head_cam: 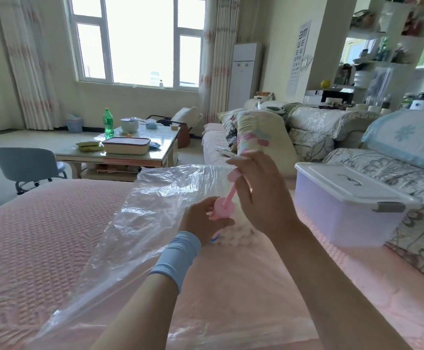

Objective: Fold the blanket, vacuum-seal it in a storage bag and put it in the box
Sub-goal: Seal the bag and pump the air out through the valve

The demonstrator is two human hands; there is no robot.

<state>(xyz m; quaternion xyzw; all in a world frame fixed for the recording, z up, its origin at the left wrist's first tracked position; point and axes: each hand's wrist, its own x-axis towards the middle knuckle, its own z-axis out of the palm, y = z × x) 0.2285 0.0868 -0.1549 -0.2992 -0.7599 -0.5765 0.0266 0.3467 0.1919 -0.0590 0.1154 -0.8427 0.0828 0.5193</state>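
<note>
There is only one view, from a wide-angle camera worn on the person's head. It faces forward and somewhat down, across the pink bed cover (pixel 41 236). The left hand (pixel 200 221) and the right hand (pixel 261 195) are near it, about the middle of the view. The window (pixel 137 39) is far off at 12 o'clock, the sofa (pixel 319 120) at 2 o'clock and the low table (pixel 162 142) at 10 o'clock.

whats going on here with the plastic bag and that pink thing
A person appears to be pumping air out of a clear storage bag that lies on a pink bed cover. The left hand grips the body of a pink hand pump standing on the bag, and the right hand holds its raised plunger handle. The white storage box sits to the right, lid on.
</note>
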